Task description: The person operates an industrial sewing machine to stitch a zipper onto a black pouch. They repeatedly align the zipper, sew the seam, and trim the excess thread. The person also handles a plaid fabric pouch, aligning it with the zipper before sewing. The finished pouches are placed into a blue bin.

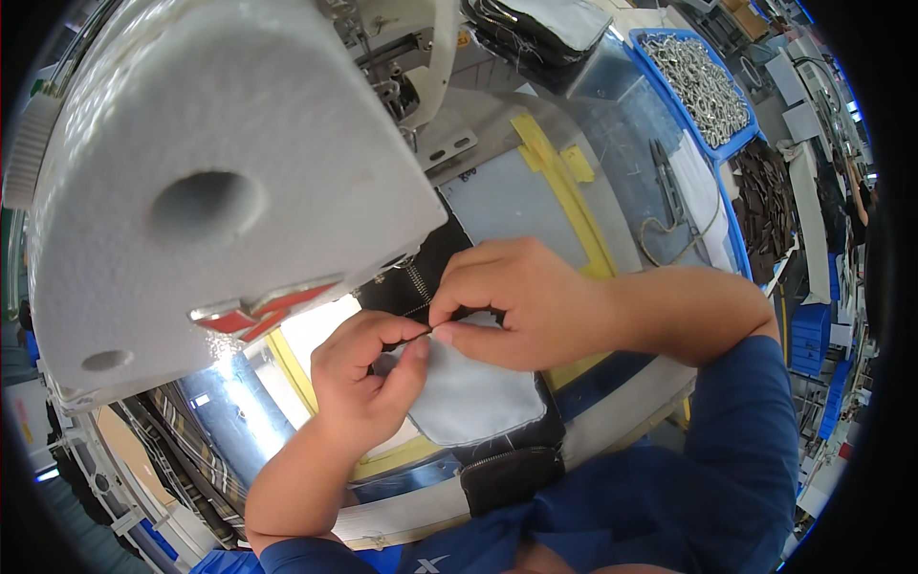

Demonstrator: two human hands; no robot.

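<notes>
In front of me lies a black fabric piece with a metal zipper and a light grey lining panel. My left hand pinches its edge between thumb and forefinger. Right beside it, my right hand pinches the same edge, the fingertips of both hands almost meeting. What exactly sits between the fingertips is too small to make out. A dark zippered end hangs over the table's near edge. The large white sewing machine head looms at the left, just beyond my left hand.
Yellow tape strips run across the work surface. At the right are thread snips, a cord and a blue tray of small metal parts. Dark brown pieces lie below that tray; stacked fabric sits at the back.
</notes>
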